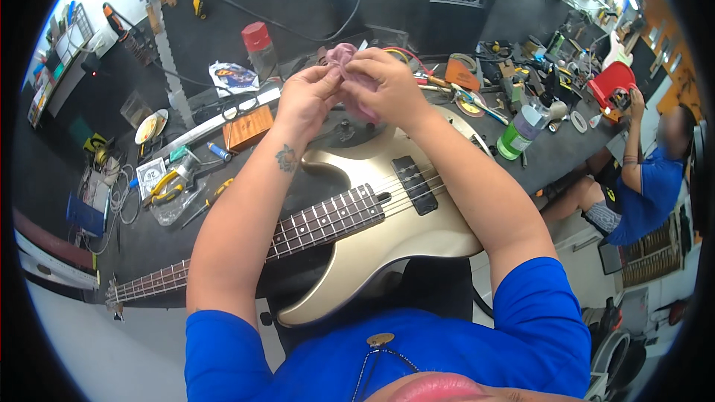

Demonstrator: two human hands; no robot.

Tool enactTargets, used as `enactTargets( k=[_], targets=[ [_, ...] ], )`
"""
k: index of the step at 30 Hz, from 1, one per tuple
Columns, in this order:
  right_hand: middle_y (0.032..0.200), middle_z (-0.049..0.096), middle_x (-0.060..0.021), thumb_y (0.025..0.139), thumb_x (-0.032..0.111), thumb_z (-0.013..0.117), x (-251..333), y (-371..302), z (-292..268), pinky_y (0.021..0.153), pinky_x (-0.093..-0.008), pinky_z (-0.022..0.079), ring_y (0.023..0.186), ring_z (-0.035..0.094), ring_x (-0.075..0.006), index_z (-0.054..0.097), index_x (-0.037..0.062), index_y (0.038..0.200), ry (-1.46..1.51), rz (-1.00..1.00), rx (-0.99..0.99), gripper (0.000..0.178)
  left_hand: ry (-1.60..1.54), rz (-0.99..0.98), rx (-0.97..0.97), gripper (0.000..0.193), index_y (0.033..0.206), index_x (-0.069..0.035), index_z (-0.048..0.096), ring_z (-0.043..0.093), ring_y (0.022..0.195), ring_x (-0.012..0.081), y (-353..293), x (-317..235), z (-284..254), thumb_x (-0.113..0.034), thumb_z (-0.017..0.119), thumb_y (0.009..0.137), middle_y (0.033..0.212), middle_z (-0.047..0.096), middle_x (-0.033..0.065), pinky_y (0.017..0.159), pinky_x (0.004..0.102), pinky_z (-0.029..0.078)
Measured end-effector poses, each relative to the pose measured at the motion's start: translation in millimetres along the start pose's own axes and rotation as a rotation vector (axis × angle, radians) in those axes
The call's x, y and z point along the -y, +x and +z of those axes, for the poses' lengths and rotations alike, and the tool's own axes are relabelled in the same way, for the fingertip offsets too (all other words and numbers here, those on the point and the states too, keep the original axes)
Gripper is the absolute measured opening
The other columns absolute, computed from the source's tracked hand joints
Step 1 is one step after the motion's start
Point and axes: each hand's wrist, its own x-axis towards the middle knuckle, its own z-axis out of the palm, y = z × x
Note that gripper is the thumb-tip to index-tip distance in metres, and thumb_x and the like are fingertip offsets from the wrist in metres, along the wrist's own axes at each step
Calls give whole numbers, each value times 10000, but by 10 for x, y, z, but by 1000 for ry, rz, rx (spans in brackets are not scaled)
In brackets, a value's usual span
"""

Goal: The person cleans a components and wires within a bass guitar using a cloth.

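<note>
Here the left hand (307, 98) and the right hand (383, 83) were both closed on a pink cloth (344, 56), bunching it above the gold bass guitar (387, 242) on the workbench (551, 152), probably for a better wiping grip.

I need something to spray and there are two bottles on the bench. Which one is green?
The green bottle at the bench's right side, lying tilted beyond the right hand. The other, the red-capped bottle, stands upright at the back, left of the hands.
</note>
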Motion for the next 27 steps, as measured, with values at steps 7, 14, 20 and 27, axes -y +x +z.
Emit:
enactTargets(
  k=[7, 14, 20, 27],
  targets=[
    [1137, 711, -131, 815, 116, 869, -9, 32, -49, 889, -385, 562, 1010, 705, -304, 746, -14, 1141, 28, -27, 69, 372, -58, -10, 113, 171, 1098, -17, 677, 687, 912, 144, 11, 17, -117, -186, 660, 1082, 1052, 734, 58, 849, 317, 578],
    [1026, 744, -152, 891, 44, 758, -108, 20, 46, 869, -367, 563, 946, 742, -283, 768, -1, 1111, 117, 302, 70, 224, 498, 287, -91, 103, 979, -13, 690, 662, 803, 110, -47, 26, 82, -87, 755, 1010, 913, 732, 36, 757, 264, 539],
    [1055, 754, -139, 1040, 89, 672, -158, -47, 81, 861, -337, 623, 953, 755, -210, 692, -80, 1206, 1099, 843, -10, 238, 1202, 872, -30, 98, 939, 51, 753, 730, 783, 249, -93, -168, 244, -25, 802, 902, 905, 768, 144, 738, 334, 577],
    [1051, 756, -132, 1029, 72, 683, -109, -23, 25, 838, -331, 621, 923, 751, -183, 701, -73, 1210, 1152, 874, -58, 233, 1040, 681, -38, 178, 1087, 44, 769, 760, 876, 179, -146, -117, 287, -44, 798, 935, 1000, 799, 130, 801, 290, 592]
  ],
)
